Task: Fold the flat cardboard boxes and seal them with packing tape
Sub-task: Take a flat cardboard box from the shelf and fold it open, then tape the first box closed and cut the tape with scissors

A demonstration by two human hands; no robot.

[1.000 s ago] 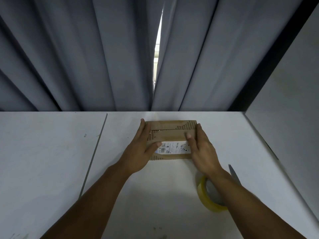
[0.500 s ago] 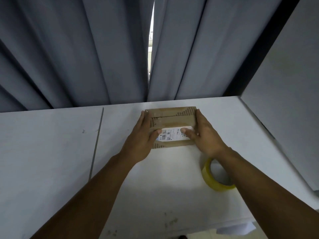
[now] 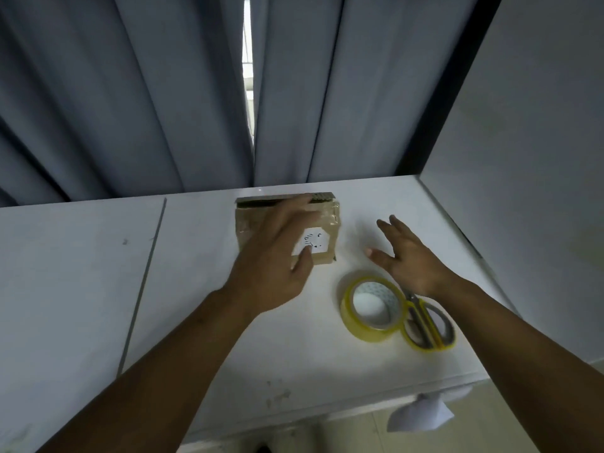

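Note:
A small brown cardboard box [image 3: 328, 220] with a white label lies at the back of the white table [image 3: 202, 289], near the curtain. My left hand [image 3: 277, 253] lies across the box, fingers straight on top and thumb at its near edge. My right hand [image 3: 408, 256] hovers open to the right of the box, fingers spread, holding nothing. A roll of yellow packing tape [image 3: 369, 308] stands in front of the box. Yellow-handled scissors [image 3: 428, 322] lie against the roll's right side, partly under my right wrist.
Grey curtains [image 3: 163, 93] hang behind the table. A white wall panel [image 3: 523, 158] closes the right side. A seam [image 3: 143, 282] runs down the tabletop on the left. White paper [image 3: 421, 416] hangs below the table's front edge.
My right hand has let go of the box and moved off to the right, fingers spread. My left hand now lies across the box's top. The view tilted down, showing tape and scissors.

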